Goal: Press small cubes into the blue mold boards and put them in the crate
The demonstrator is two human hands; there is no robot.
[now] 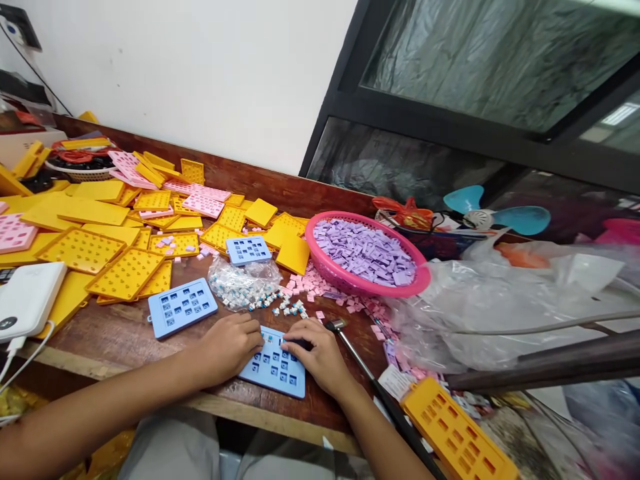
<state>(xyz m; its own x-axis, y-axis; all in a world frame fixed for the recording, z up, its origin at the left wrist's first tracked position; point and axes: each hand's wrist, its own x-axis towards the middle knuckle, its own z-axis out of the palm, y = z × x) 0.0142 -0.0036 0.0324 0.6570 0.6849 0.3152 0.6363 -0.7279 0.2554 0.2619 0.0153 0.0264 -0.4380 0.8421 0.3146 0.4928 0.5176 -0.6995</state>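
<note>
The wooden table should bear the work: the blue plate is best pressed flat against it, near its near edge, so that it does not skid. Both forearms slant in from the near side, the left reaching in from the far left, the right from the near right, with a hammer-like tool just to its right; that elbow is best kept off the handle.

The left hand is curled, palm down, with its fingertips at the plate's left edge; whether it grips a piece, I cannot tell. The right hand is arched over the right side, thumb and index finger nearly meeting at the far row; anything between them is hidden.

Between the hands lies the blue plate, askew, most openings showing. The small white-and-blue pieces lie loose beyond it; each is probably best squared to its opening, then pushed straight down evenly.
</note>
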